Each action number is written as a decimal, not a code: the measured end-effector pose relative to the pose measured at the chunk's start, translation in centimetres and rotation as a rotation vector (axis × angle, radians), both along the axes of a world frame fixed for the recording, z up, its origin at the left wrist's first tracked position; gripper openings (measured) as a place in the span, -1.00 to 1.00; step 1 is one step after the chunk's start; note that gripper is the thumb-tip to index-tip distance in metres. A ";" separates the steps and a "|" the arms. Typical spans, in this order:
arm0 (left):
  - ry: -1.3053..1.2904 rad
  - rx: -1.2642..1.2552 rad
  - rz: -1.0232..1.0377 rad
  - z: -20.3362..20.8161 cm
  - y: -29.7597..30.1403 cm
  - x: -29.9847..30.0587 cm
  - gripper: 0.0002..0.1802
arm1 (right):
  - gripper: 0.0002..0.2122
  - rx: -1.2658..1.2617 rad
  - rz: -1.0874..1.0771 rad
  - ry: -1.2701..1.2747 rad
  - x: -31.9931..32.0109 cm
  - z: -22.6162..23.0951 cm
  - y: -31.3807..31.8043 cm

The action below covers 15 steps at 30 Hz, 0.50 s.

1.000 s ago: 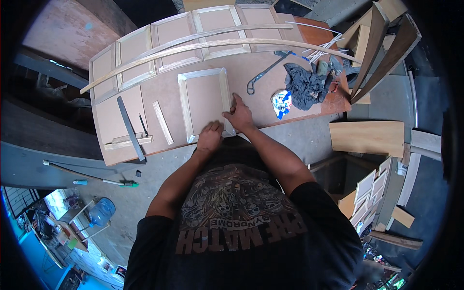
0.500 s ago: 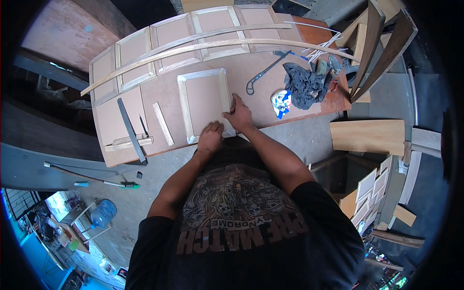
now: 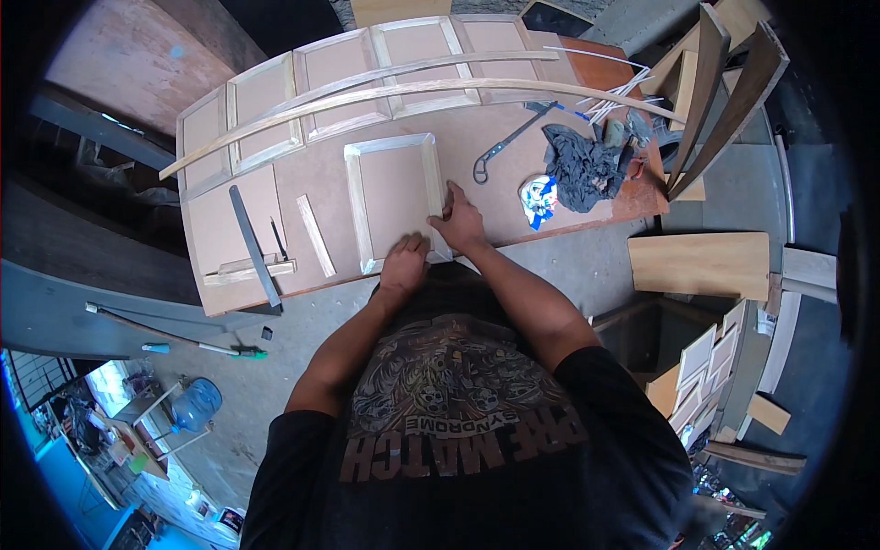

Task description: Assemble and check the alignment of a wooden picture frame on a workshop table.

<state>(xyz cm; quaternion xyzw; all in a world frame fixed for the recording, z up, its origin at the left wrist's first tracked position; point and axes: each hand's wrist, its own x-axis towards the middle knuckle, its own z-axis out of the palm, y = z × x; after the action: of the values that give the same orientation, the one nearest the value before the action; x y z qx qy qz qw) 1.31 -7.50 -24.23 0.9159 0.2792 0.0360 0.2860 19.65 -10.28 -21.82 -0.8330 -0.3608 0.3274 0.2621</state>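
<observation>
A small rectangular frame of pale wood strips [image 3: 357, 206] lies on the brown board on the table, close to the near edge. My left hand [image 3: 404, 265] is at its near strip, fingers curled over the wood by the near right corner. On the right side strip rests my right hand [image 3: 459, 222], its thumb over the strip and its fingers along the outer side. Part of the near strip is hidden under the left hand. Left of the frame are a loose wood strip [image 3: 316, 236], a long dark metal straightedge [image 3: 254, 246] and a thin black pencil-like tool [image 3: 278, 237].
Behind the frame lies a long panelled wood piece [image 3: 335, 62] with two long strips [image 3: 412, 89] across it. A handsaw [image 3: 500, 156], dark cloth [image 3: 587, 170] and a white-and-blue crumpled packet [image 3: 539, 199] are to the right. Tall dark boards [image 3: 733, 110] lean at the far right.
The view has shifted slightly, so the table appears a little further right. Both hands keep nearly the same places on the frame.
</observation>
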 end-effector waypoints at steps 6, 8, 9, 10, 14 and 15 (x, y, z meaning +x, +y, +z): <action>-0.041 -0.020 0.050 1.7 0.4 0.0 -0.49 | -0.13 0.101 -0.006 0.031 0.1 -0.4 -0.3; -0.126 -0.110 0.155 3.4 1.2 -0.1 -0.49 | -0.14 0.127 -0.040 0.026 0.0 -0.4 -1.0; -0.124 -0.110 0.154 3.6 1.7 -0.4 -0.49 | -0.16 0.151 -0.073 0.019 0.0 -0.4 -1.3; -0.156 -0.131 0.311 3.8 2.7 -1.0 -0.52 | -0.16 0.150 -0.075 0.021 0.0 -0.5 -1.5; -0.146 -0.064 0.732 2.7 5.7 -4.1 -0.53 | -0.20 0.168 -0.161 -0.009 0.0 -1.0 -2.8; -0.147 -0.060 0.741 1.4 6.2 -5.1 -0.53 | -0.21 0.156 -0.170 0.002 -0.2 -0.8 -2.7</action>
<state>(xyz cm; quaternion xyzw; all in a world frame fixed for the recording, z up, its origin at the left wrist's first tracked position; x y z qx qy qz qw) -3.79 -1.34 -22.85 0.7391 0.5711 0.1943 0.2997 19.43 -12.95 -22.66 -0.8375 -0.3127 0.2757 0.3533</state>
